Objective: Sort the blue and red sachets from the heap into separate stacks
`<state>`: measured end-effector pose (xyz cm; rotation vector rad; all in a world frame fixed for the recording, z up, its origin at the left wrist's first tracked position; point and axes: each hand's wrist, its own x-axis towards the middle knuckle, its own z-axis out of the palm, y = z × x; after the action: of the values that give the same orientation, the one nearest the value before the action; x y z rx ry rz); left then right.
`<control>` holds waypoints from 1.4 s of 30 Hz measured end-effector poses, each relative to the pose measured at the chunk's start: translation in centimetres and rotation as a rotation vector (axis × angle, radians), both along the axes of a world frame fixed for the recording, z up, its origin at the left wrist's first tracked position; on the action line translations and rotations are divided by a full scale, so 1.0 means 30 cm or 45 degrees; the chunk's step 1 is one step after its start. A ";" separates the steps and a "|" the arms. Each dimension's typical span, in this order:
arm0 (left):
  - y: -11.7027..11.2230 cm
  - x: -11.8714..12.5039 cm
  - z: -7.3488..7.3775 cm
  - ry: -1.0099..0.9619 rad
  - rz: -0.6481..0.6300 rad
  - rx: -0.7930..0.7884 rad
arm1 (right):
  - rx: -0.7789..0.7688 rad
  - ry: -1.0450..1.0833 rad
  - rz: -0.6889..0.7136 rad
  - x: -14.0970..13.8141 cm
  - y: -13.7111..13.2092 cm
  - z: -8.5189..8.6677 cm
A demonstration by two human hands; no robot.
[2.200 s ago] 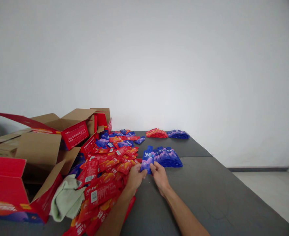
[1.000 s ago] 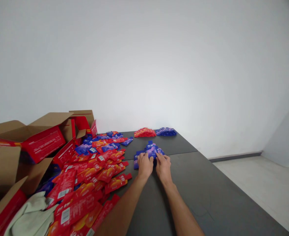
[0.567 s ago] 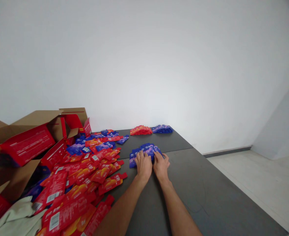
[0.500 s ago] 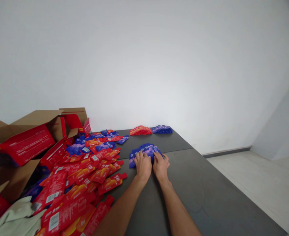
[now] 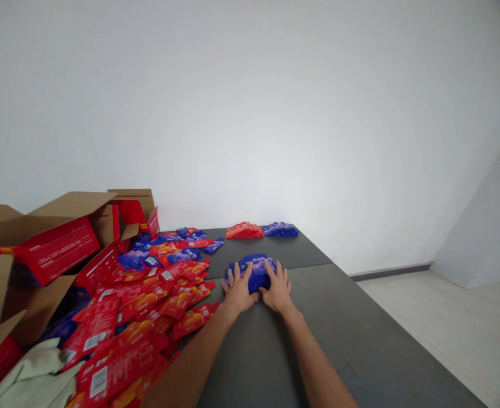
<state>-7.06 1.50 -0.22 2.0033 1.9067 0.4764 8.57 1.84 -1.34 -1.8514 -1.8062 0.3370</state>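
Observation:
A bunch of blue packets [image 5: 255, 268] lies on the dark grey table [image 5: 338, 340]. My left hand [image 5: 237, 288] presses on its left side with fingers spread. On the right side of the same bunch rests my right hand [image 5: 276, 287], fingers also spread over the packets. Both hands cup the bunch between them. To the left spreads a big heap of red packets [image 5: 143, 317] mixed with some blue ones.
Open red and brown cardboard boxes [image 5: 54, 238] stand at the left. A pale green cloth [image 5: 33, 379] lies at the lower left. At the far table edge sit a neat red packet stack [image 5: 243, 230] and a blue packet stack [image 5: 280, 229]. The table's right edge drops to the floor.
The fanned row of blue packets has been pushed together into a tighter bunch. My hands moved from on top of it to its two sides, fingers spreading.

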 end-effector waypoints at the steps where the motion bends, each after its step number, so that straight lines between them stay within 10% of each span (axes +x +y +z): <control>1: 0.003 -0.001 -0.003 0.010 -0.021 -0.015 | -0.032 -0.014 0.025 0.010 0.009 -0.001; 28: 0.068 0.061 -0.060 0.072 -0.064 -0.036 | 0.085 -0.156 0.174 0.101 0.110 -0.089; 42: 0.279 0.284 -0.072 0.059 -0.110 -0.027 | 0.082 -0.201 0.142 0.320 0.304 -0.084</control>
<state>1.45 9.87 -2.38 2.0903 1.8347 0.3884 18.16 10.96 -3.86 -1.7803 -2.0068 0.1746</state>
